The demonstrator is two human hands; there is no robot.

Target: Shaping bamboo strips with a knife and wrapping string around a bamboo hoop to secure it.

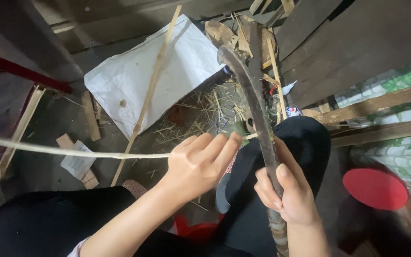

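My right hand [288, 190] grips the handle of a long dark curved knife [258, 104], its blade pointing away over my black-clad knee [305, 138]. Just left of the blade, my left hand [198, 162] pinches a thin pale bamboo strip [72, 152]. The strip runs from my fingers out past the left edge of view. Its end meets the blade near my fingertips.
A white woven sack [162, 66] lies on the ground ahead with a long bamboo stick [151, 90] across it. Shavings and splinters [210, 112] litter the floor. A red round stool [376, 189] stands at right beside dark wooden planks [357, 47]. Wood offcuts [90, 116] lie at left.
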